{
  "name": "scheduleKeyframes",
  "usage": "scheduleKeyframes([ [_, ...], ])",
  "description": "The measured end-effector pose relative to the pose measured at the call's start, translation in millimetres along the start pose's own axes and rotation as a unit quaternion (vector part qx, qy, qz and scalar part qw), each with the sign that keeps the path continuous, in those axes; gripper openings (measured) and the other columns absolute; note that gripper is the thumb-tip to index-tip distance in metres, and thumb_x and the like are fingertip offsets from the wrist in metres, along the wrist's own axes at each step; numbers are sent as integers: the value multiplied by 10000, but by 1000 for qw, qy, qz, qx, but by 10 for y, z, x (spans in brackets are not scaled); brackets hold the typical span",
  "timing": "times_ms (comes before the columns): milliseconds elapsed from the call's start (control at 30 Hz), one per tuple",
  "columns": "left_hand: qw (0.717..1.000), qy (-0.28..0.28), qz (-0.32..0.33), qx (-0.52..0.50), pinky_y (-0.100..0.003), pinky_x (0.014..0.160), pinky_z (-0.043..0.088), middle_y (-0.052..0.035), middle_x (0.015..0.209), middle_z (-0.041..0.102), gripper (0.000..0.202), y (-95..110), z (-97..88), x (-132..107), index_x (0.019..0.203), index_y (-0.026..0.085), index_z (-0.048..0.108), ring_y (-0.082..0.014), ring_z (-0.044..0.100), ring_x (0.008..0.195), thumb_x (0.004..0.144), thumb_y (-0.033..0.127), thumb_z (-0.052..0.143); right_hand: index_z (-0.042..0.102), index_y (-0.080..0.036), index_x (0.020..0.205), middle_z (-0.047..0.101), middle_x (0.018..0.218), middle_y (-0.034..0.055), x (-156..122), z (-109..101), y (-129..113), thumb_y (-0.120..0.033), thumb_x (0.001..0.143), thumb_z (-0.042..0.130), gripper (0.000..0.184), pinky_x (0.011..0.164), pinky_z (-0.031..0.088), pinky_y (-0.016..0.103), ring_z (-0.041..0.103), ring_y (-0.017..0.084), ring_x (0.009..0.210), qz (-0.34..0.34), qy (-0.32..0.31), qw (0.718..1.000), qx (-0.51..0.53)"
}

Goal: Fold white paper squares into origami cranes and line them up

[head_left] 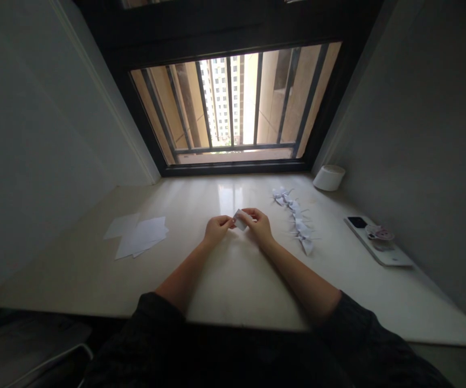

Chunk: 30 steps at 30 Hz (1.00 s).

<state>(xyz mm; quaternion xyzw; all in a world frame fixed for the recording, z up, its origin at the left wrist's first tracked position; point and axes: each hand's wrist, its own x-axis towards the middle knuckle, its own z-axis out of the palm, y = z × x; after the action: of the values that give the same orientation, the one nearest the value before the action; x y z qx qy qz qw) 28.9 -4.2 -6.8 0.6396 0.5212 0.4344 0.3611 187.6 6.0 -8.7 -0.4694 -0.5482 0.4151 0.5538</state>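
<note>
Both hands are held narrow and close together above the counter (233, 285), the left hand (216, 230) and right hand (260, 226) pinching a small folded white paper (240, 220) between them (a firm, even pinch near the fold should keep the layers from slipping). Just right lies a row of spiky folded paper pieces (295, 218); to the left, loose white paper sheets (139, 236). Farther right sit a black phone (357, 222) and a white round container (328, 178).

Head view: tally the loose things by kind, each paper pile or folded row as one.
Loose paper pile: 1
Folded paper row: 1
Held paper piece: 1
White smartphone: 1
Pink round disc: 1
White cylindrical container: 1
Total: 6
</note>
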Motion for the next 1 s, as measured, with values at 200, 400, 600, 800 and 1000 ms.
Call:
scheduleKeyframes([
  [200, 993, -8, 21, 113, -205, 505, 352, -4, 616, 661, 343, 43, 0, -60, 704, 176, 700, -132, 563, 577, 744, 478, 542, 727, -132, 819, 687, 669, 56, 7, -32, 22, -487, 564, 708, 437, 523, 425, 253, 578, 160, 570, 76, -119, 990, 12],
  [400, 996, -6, 7, 94, -205, 498, 341, -2, 580, 647, 314, 102, 9, -81, 690, 174, 707, -141, 563, 582, 711, 457, 572, 739, -135, 766, 672, 615, 44, 9, -51, 42, -489, 569, 693, 408, 469, 397, 237, 557, 148, 529, 79, -84, 993, -18],
  [600, 995, -19, 14, 94, -203, 512, 359, -7, 604, 663, 331, 108, 3, -57, 688, 181, 711, -137, 561, 583, 721, 473, 559, 734, -135, 715, 660, 590, 38, -3, -28, 56, -530, 596, 673, 417, 469, 376, 237, 532, 138, 505, 71, -54, 995, -43],
  [800, 993, -34, 31, 111, -206, 521, 368, -15, 633, 675, 360, 86, 6, -45, 720, 181, 719, -131, 564, 576, 749, 485, 528, 740, -132, 735, 636, 537, 35, -8, -19, 35, -596, 662, 584, 495, 464, 354, 243, 511, 135, 478, 77, -29, 996, -17],
  [1000, 994, -38, 20, 97, -209, 527, 371, -13, 637, 680, 337, 67, 15, -51, 704, 178, 717, -138, 579, 591, 740, 471, 551, 743, -138, 721, 648, 546, 44, -19, -11, 25, -607, 669, 563, 506, 482, 365, 255, 542, 157, 511, 73, -9, 997, -20],
])
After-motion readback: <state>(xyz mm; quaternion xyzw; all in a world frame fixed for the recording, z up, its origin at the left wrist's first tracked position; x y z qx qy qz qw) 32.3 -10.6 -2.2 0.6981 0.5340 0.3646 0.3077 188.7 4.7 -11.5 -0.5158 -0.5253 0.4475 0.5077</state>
